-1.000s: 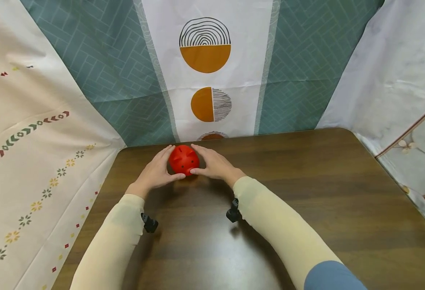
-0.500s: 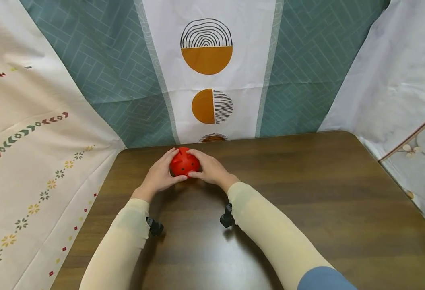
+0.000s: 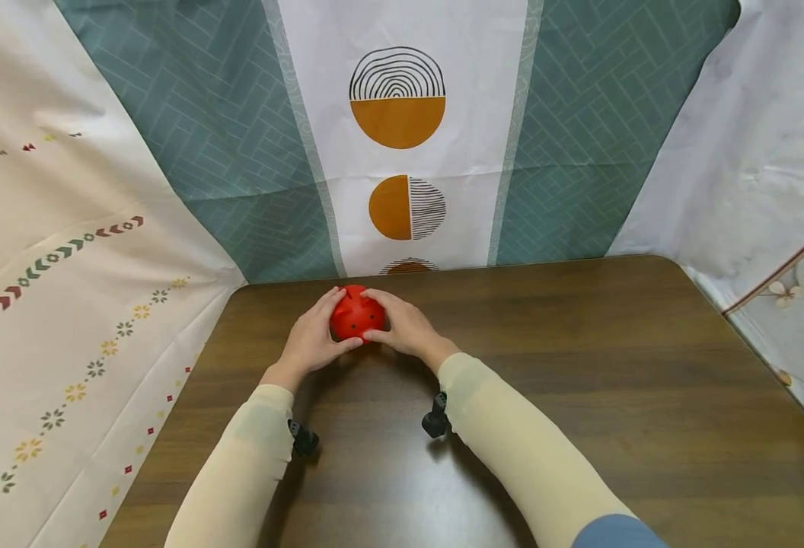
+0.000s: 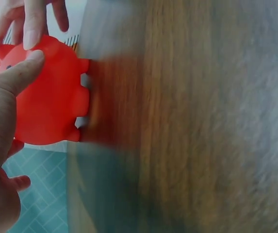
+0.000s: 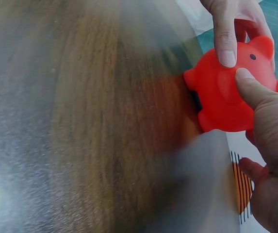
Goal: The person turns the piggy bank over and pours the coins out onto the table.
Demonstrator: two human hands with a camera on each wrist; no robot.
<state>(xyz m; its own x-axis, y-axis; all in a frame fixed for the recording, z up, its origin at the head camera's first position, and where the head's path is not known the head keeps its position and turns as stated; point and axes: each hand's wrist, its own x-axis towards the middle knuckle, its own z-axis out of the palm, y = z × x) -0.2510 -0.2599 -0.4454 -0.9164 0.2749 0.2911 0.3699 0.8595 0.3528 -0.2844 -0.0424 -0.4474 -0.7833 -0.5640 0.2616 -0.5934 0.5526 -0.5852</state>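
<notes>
Head view: left hand and right hand cup the red toy pig by the worktop's far edge, best gripped evenly.

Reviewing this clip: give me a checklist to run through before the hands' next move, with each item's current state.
1. Left hand on the red pig: ok, fingers and thumb round one side.
2. Right hand on the pig: ok, holding the opposite side.
3. Pig upright: ok, feet towards the table.
4. Feet touching the table: cannot tell.
5. Margin from the table's far edge: not ok, in my judgement; the pig is close to it.
6. Grip firmness: cannot tell.
</notes>
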